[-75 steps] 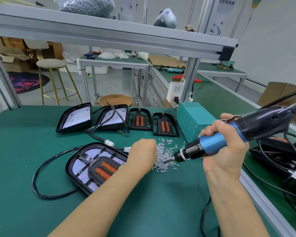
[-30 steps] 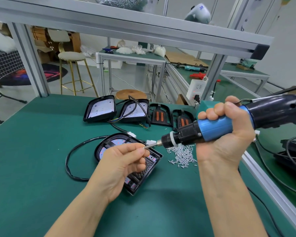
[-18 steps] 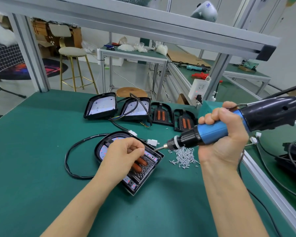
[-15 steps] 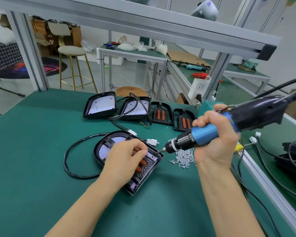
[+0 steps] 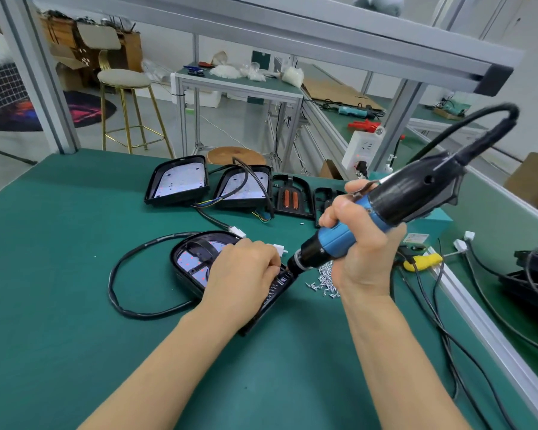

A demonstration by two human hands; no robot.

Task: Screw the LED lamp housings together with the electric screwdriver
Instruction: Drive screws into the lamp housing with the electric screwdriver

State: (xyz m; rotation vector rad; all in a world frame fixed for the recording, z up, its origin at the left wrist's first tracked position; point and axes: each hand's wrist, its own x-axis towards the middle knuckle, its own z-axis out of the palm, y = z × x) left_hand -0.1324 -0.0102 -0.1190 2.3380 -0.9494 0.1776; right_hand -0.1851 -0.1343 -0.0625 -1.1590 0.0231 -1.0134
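- Lamp housing (image 5: pixel 193 262): black moulded shell, rounded at its far-left end, squared and ribbed at its near-right end; pale LED board with red dots shows inside. Lies flat on the green bench (image 5: pixel 59 274), about mid-surface, black cable (image 5: pixel 115 283) looping off its left side.
- Handling, by judgement: rigid plastic, light, likely to skid on the mat under tool pressure; best held down flat on the cover beside the screw point, clear of the LED board.
- Left hand (image 5: pixel 246 271) lies over the housing's right half, fingers curled down near the bit; whether they pinch a screw cannot be told.
- Right hand (image 5: pixel 361 240) wrapped tight round the electric screwdriver (image 5: pixel 382 218), blue barrel, black rear; tip meets the housing's right corner.
- Loose screws (image 5: pixel 323 280) piled just right of the housing.
- More housings (image 5: pixel 177 181) lined along the far edge.
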